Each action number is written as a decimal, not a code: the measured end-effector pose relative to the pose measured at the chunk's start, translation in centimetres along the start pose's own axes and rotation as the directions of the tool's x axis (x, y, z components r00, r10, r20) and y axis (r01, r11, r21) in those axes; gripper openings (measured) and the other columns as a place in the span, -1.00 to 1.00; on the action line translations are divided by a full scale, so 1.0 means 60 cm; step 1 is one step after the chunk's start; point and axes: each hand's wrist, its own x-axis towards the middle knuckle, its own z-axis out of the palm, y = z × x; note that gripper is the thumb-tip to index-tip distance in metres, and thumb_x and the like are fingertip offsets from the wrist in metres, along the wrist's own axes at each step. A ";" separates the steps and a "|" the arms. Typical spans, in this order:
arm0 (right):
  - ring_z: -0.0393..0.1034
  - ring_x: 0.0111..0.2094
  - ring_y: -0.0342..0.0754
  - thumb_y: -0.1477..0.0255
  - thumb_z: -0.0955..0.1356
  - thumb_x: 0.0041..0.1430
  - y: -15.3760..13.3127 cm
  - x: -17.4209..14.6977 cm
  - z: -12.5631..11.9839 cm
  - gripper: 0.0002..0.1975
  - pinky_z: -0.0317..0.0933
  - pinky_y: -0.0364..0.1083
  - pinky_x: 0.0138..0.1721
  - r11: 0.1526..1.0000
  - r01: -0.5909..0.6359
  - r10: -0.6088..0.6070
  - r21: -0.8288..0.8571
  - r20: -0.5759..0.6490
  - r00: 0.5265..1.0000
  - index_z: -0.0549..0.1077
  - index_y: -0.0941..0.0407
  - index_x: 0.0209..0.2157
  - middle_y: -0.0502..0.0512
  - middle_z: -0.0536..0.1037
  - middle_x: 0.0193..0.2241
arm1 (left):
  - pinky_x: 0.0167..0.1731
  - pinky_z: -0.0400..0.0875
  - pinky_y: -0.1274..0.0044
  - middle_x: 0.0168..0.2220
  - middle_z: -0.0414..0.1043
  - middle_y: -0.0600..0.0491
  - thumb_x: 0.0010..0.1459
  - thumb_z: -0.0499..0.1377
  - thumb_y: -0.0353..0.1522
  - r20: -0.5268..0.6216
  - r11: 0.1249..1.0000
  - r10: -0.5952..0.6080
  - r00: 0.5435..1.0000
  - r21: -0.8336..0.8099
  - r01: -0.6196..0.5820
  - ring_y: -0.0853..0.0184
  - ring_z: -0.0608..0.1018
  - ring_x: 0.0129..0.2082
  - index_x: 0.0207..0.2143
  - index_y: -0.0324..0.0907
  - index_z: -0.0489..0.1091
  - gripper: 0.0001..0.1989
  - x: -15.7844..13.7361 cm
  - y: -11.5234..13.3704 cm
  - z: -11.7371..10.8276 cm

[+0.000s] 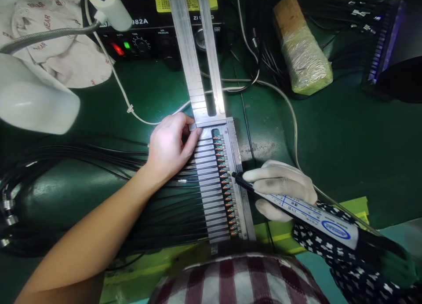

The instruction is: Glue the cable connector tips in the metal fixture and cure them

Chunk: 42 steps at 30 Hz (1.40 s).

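Note:
A slotted metal fixture [208, 198] lies in front of me, with a row of black cables laid across it. The cable ends, with small coloured wires and connectors, line up along its right side. My left hand [169, 143], bare, has thumb and fingers closed at the upper left corner of the fixture. In a white glove, my right hand [280, 187] grips a black pen-shaped tool [305, 214] with a white label. Its dark tip is beside the fixture's right rail, close to the connectors; I cannot tell whether it touches.
Above the fixture extends a long slotted metal bar [184, 44]. A black control box [141, 40] with red and green lights stands behind. At left are bundled black cables [66, 152] and a white lamp head [36, 95]. A wrapped block [306, 57] lies at back right.

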 end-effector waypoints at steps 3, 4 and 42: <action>0.47 -0.50 -0.06 0.57 0.41 0.04 -0.001 -0.004 0.002 -0.83 0.40 -0.05 -0.50 1.000 0.015 -0.015 0.003 -0.025 1.000 0.47 0.12 -0.27 0.19 0.64 -0.29 | -0.33 0.33 0.45 -0.45 0.33 0.08 0.24 0.11 -0.23 0.004 1.000 -0.004 1.000 0.001 0.004 0.31 0.42 -0.39 -0.29 -0.16 0.32 -0.83 0.000 0.001 -0.001; 0.47 -0.50 -0.07 0.57 0.41 0.04 -0.001 -0.005 0.002 -0.83 0.39 -0.05 -0.51 1.000 0.016 -0.016 0.002 -0.030 0.999 0.47 0.12 -0.28 0.18 0.64 -0.30 | -0.33 0.33 0.45 -0.44 0.34 0.08 0.24 0.11 -0.23 0.005 1.000 -0.003 1.000 0.003 0.003 0.32 0.42 -0.39 -0.29 -0.16 0.32 -0.83 0.000 0.001 -0.001; 0.48 -0.47 -0.05 0.49 0.42 0.10 -0.005 -0.028 -0.001 -0.83 0.43 -0.02 -0.49 1.000 -0.015 0.015 -0.012 -0.007 1.000 0.48 0.07 -0.22 0.14 0.64 -0.23 | -0.35 0.35 0.47 -0.45 0.36 0.08 0.22 0.13 -0.22 -0.016 1.000 0.006 1.000 -0.003 -0.006 0.32 0.44 -0.40 -0.29 -0.15 0.32 -0.82 0.000 -0.001 0.001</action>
